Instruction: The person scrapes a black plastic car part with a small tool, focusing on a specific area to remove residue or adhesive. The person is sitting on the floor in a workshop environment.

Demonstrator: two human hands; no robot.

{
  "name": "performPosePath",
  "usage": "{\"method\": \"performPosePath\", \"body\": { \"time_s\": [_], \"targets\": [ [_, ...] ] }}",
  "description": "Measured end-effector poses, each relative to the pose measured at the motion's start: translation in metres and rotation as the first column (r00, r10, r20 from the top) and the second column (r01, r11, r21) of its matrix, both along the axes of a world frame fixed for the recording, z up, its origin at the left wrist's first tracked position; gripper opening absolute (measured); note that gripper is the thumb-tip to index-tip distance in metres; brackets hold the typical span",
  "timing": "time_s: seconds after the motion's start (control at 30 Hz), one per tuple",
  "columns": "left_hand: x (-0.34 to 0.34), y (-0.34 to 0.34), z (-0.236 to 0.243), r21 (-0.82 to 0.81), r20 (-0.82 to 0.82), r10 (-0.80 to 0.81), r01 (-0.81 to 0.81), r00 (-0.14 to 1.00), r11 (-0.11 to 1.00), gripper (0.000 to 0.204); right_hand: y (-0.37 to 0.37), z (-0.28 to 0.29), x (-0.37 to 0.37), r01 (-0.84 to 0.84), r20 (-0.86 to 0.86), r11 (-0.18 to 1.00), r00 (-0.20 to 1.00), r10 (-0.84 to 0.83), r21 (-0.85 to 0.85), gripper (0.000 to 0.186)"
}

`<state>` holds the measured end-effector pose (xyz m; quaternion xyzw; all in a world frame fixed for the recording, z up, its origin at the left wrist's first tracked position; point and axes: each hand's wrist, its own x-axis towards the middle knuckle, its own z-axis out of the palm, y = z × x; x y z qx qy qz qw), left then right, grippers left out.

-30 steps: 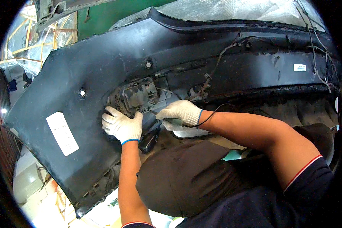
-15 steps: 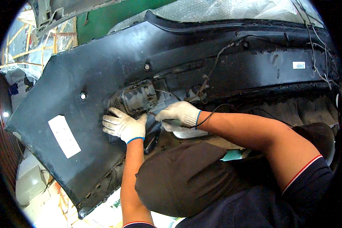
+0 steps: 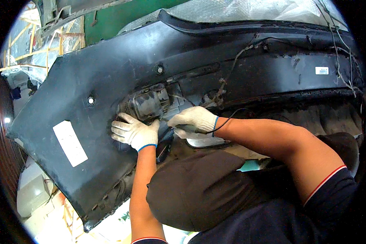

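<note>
The inner side of a large black car bumper (image 3: 114, 73) lies spread out before me. My left hand (image 3: 135, 133), in a white knit glove, rests on it with fingers spread, beside a dusty black housing (image 3: 149, 105). My right hand (image 3: 196, 118), gloved likewise, is closed round a corded pen-shaped tool (image 3: 190, 129) like a soldering iron. Its cord (image 3: 228, 121) loops up over my right wrist. The tool's tip points toward the lower edge of the housing, close to my left thumb; the glove partly hides it.
A wiring harness (image 3: 231, 67) runs across the bumper's upper half. Loose cables (image 3: 338, 53) hang at the far right. A white label sheet (image 3: 70, 143) is stuck on the left. Plastic-wrapped wooden frames (image 3: 36, 44) stand at the upper left. A dark cap (image 3: 197, 191) covers the lower middle.
The right hand has tilted slightly, so more of the tool's handle shows. The left hand stays spread on the bumper. The whole view has shifted a little.
</note>
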<state>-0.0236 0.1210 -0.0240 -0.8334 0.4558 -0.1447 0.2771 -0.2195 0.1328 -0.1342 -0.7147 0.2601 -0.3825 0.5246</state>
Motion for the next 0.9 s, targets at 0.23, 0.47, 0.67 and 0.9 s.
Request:
{"method": "performPosePath", "body": {
  "time_s": [0.23,0.47,0.67,0.9],
  "targets": [
    [-0.001,-0.001,0.002,0.015,0.006,0.003,-0.003,1.0,1.0,0.149,0.0,-0.009,0.003,0.066,0.017,0.993,0.998,-0.065,-0.101,0.035],
    [0.001,0.001,0.001,-0.008,0.024,-0.018,0.018,1.0,1.0,0.148,-0.004,-0.005,0.002,0.033,-0.026,0.996,0.999,-0.035,-0.079,0.034],
    [-0.001,0.001,-0.003,-0.026,0.036,-0.026,0.027,0.999,0.999,0.147,-0.003,-0.011,0.008,-0.177,0.136,0.916,0.981,0.136,0.359,0.027],
    [-0.004,0.0,-0.001,-0.027,0.04,-0.034,0.035,0.999,0.999,0.146,-0.004,-0.006,0.007,-0.021,0.032,0.992,0.999,0.018,0.123,0.013]
  ]
}}
